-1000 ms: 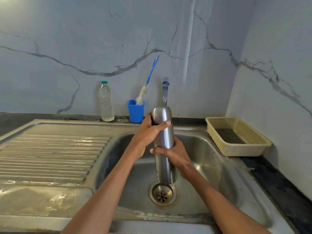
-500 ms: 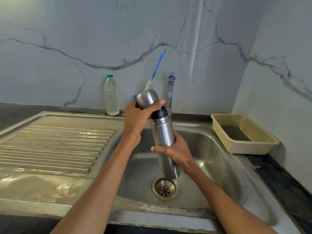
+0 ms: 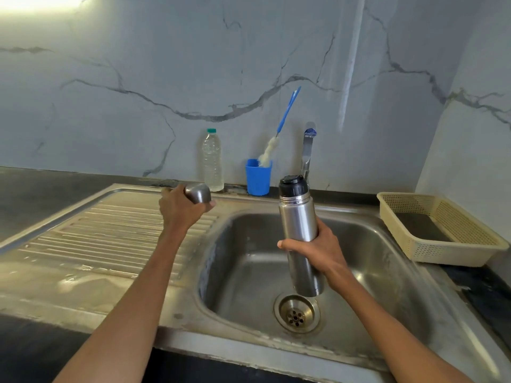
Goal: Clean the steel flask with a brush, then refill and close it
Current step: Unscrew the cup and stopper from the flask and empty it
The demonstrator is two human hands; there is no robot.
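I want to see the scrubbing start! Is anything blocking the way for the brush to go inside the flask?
Yes. A black stopper sits in the mouth of the flask, so the brush, standing in the blue cup, cannot enter yet. Both hands are busy too.

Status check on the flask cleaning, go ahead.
Left hand grips steel cup lid over drainboard. Right hand holds flask upright over sink, black stopper on. Brush untouched in blue cup.

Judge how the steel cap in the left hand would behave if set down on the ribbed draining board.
The steel cap in the left hand looks rigid and probably light, since a loose grip carries it. Its polished, rounded dome may be slippery, more so on the wet-looking draining board. Laid on its side it could roll along the ribs; rim-down it should sit steady.
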